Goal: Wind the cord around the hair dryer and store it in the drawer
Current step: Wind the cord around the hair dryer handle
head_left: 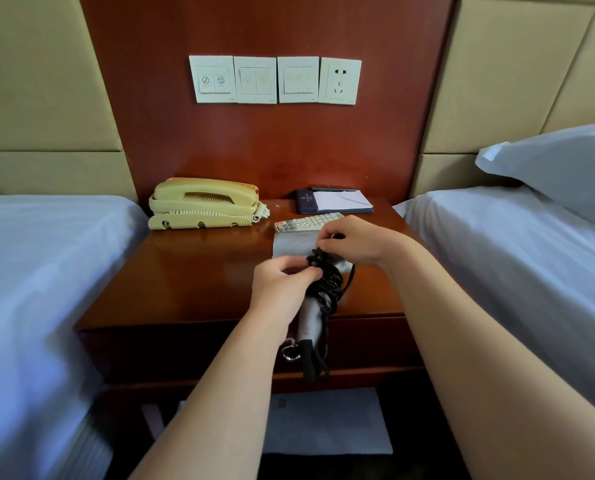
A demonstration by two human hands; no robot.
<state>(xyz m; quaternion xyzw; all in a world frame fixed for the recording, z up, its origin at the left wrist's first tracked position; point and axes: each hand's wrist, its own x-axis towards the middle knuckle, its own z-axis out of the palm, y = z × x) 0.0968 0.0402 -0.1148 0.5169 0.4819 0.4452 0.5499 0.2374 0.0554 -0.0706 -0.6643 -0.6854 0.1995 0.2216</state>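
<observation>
Over the front half of the bedside bench (192,271), both hands are on the hair dryer (294,245).

Left hand (282,285): fingers (301,268) curled round the dryer where barrel meets handle, gripping the body and the cord turns there.

Right hand (353,242): fingers (325,237) pinched narrow on the black cord (327,285) at the top of the coil, just right of the left fingers. The two sets nearly touch.

The grey barrel juts left and away from the right fingers. Cannot tell if it touches the bench top. The grey handle runs down toward the viewer below the left fingers, its end hanging past the bench's front edge.

The cord sits in many loose, overlapping turns round the upper handle. One strand loops out below the right wrist. A thick black cord sleeve hangs off the handle's bottom.

Drawer (368,341): in the bench front, below both sets of fingers, closed. Its metal ring pull (290,353) is just left of the hanging handle end.

- Beyond the right fingers: a white remote control (306,222) lying flat, its right end covered by that hand.
- Farther back: a dark folder with a white notepad (337,201).
- Beyond and left of the left fingers: a cream telephone (202,202) with a coiled lead.
- On the wall panel above: three switch plates (254,79) and a socket (340,81).
- Either side: a white-sheeted bed (39,271), with a pillow (559,161) on the right one.
</observation>
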